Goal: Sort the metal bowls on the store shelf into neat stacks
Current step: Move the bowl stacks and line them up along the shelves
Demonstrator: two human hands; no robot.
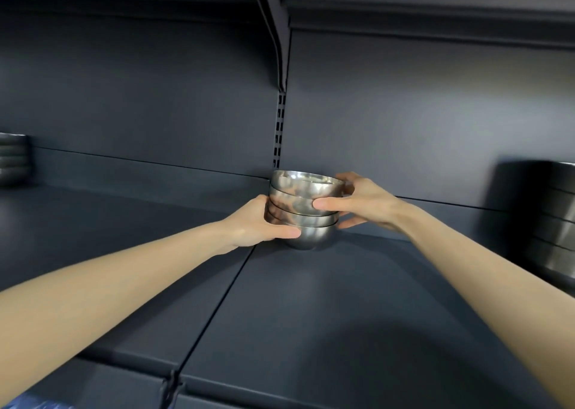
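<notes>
A stack of several small shiny metal bowls [303,209] stands on the dark shelf [311,299], close to the back panel and just right of the seam between two shelf boards. My left hand [258,222] grips the lower bowls from the left, thumb across the front. My right hand [361,201] holds the upper bowls from the right, thumb pressed on the front of the second bowl. The top bowls sit slightly tilted and offset from the lower ones.
A stack of larger metal bowls [544,222] stands at the right edge of the shelf. Another dark stack of bowls [12,159] sits at the far left. A slotted upright [279,128] and bracket rise behind the small stack; an upper shelf hangs overhead.
</notes>
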